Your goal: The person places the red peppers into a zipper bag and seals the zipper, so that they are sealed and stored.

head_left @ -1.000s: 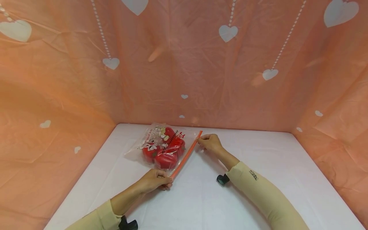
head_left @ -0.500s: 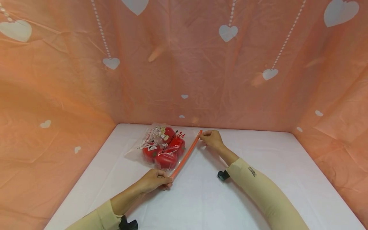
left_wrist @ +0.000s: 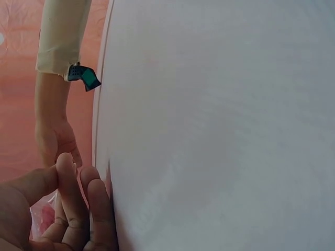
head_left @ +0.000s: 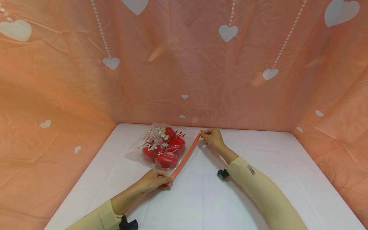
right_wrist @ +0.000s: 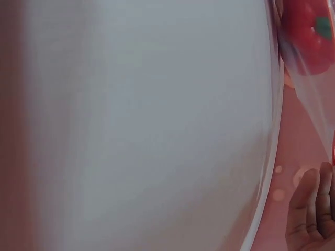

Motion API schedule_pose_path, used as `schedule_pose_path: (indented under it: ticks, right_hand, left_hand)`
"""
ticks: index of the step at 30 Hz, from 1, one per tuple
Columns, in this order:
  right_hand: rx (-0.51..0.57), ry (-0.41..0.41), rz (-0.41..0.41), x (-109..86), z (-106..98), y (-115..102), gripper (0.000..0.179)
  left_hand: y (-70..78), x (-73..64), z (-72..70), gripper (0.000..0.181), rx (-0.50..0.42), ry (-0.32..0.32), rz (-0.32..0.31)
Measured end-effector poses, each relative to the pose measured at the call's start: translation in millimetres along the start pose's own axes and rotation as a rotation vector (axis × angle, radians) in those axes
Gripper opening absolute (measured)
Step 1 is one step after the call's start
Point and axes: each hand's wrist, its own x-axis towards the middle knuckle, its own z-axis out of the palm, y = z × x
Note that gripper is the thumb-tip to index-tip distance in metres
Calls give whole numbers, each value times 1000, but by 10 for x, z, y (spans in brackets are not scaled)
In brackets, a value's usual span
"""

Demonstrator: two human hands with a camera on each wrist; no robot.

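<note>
A clear printed plastic bag [head_left: 149, 140] lies toward the back left of the table, with several red bell peppers [head_left: 166, 159] inside. Along its right-hand edge runs a straight orange sealing strip [head_left: 187, 156], set at a slant. My left hand [head_left: 153, 181] pinches the strip's near end between thumb and fingers. At the far end, my right hand [head_left: 212, 138] pinches the strip by its tip. The left wrist view shows the left thumb and fingers [left_wrist: 73, 204] close together, hiding what they hold. Only some right fingers [right_wrist: 311, 206] and a pepper [right_wrist: 306, 36] appear in the right wrist view.
White cloth covers the table [head_left: 244, 191]. Orange curtains [head_left: 201, 80] with white hearts stand around its back and sides. Each wrist carries a small black camera [head_left: 222, 174].
My right hand has slid a short way up along the orange strip to its far end. The left hand and the bag have stayed in place.
</note>
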Motion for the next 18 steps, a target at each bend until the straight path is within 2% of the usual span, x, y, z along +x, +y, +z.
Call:
schedule_pose_path:
  ticks: [7, 12, 18]
  right_hand:
    - [71, -32, -1, -8, -51, 39, 23]
    - [43, -33, -1, -30, -136, 50, 22]
    - [-8, -56, -49, -78, -294, 47, 23]
  left_hand:
    - [44, -6, 0, 24, 34, 2, -12]
    - [73, -23, -9, 24, 106, -12, 0]
    - [129, -72, -46, 24, 183, -41, 35]
